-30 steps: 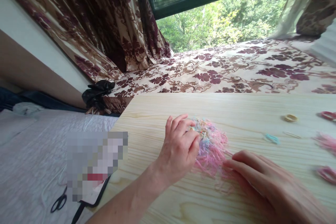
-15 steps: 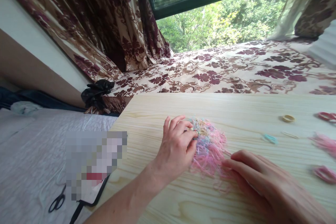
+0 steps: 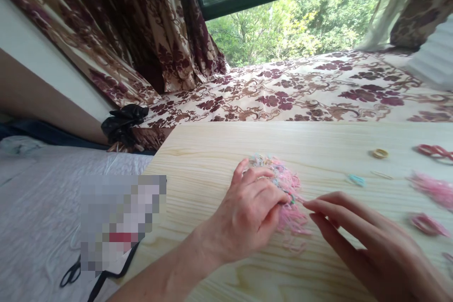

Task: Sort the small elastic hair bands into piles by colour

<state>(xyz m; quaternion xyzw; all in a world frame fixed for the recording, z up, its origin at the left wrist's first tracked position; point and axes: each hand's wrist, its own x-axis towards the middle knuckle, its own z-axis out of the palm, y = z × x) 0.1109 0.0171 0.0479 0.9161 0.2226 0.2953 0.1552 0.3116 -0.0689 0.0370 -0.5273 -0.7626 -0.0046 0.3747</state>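
Observation:
A tangled pile of thin pastel rubber bands [image 3: 290,181], mostly pink with some blue and yellow, lies on the table. My left hand [image 3: 253,207] covers its left side, fingers bent and pressed into the bands. By its index fingertip a small green bit shows; its thumb tip is mostly hidden. Just right of the pile is my right hand [image 3: 357,231], index finger and thumb brought close together. A thin pink strand runs from the pile to these fingertips. Below the pile lie a few loose pink bands [image 3: 294,244].
On the right of the wooden table [image 3: 198,151] lie a yellow coil of bands [image 3: 380,153], a teal bundle [image 3: 356,180], a thin pale stick [image 3: 382,175], a pink heap [image 3: 430,188] and pinkish-red loops [image 3: 428,223]. Black-handled scissors [image 3: 71,273] rest on the bed at left.
My left hand has shifted right over the pile, its index finger reaching farther across. My right hand's fingertips have moved slightly up, and its thumb stands farther from the palm. The view has shifted slightly.

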